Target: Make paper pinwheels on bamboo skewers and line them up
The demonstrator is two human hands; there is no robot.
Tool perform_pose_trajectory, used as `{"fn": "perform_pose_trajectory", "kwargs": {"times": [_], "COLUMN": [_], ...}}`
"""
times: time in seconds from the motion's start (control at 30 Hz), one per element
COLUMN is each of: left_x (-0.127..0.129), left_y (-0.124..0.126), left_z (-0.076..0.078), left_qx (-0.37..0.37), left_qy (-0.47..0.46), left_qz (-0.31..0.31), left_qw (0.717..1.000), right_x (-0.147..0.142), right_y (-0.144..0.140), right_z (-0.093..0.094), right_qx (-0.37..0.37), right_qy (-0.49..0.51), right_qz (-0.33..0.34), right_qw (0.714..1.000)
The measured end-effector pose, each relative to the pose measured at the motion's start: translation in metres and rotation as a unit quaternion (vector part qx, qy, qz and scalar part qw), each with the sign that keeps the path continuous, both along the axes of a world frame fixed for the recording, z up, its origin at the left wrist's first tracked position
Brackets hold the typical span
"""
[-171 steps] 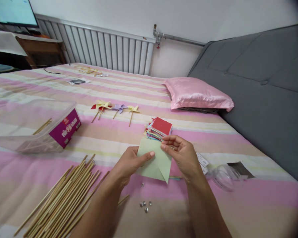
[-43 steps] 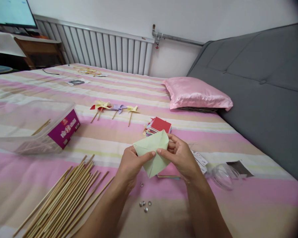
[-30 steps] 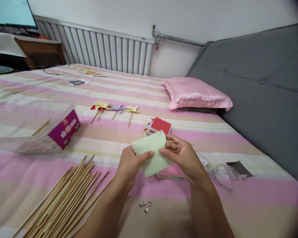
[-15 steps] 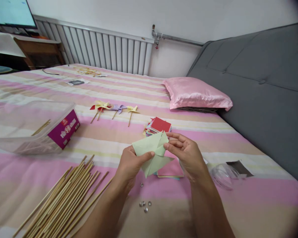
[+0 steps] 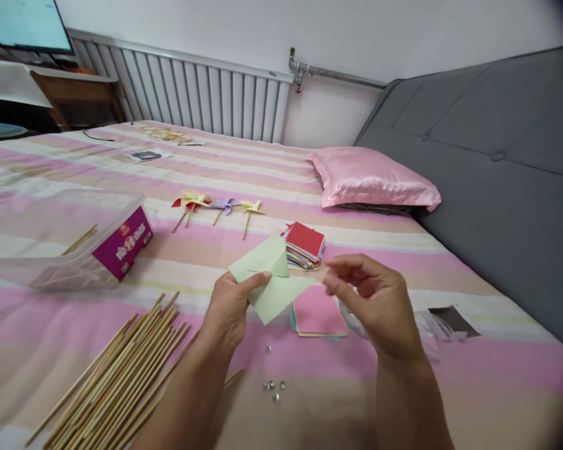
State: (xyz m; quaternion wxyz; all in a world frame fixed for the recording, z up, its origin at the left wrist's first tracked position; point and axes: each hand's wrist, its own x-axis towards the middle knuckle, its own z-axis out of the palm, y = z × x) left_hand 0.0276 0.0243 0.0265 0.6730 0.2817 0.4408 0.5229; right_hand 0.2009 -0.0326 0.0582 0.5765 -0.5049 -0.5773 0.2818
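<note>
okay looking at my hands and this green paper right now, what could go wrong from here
1. Only the left hand pinches the green paper; its folds may spring open.
2. The right hand hovers apart from it, beside the paper stack, and might knock it.
3. The small pins lie loose on the bedspread, easy to lose.

Left hand pinched closed; right hand loosely curled, apart.

Both forearms are bare up to the picture's lower edge; no sleeve shows. The left hand and right hand are bare, with short plain nails and unadorned wrists.
</note>
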Motion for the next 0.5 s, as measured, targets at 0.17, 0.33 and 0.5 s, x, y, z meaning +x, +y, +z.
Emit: {"fn": "perform_pose_trajectory", "kwargs": {"times": [0.17,0.33,0.5], "left_x": [-0.002,-0.004,-0.002], "left_y": [0.002,0.000,-0.001], "left_z": [0.003,0.004,0.004], "left_qx": [-0.017,-0.048,-0.046], "left_qy": [-0.038,-0.062,-0.069], "left_qz": [-0.008,-0.026,-0.055], "left_qw": [0.999,0.997,0.995], "right_x": [-0.001,-0.010,-0.018], "right_y": [-0.003,0.007,0.015], "right_z": [0.000,-0.011,-0.019], "right_qx": [-0.130,-0.117,-0.058], "right_qy": [-0.134,-0.122,-0.112], "right_qz": [0.233,0.245,0.211], "right_qw": [0.955,0.955,0.969]}}
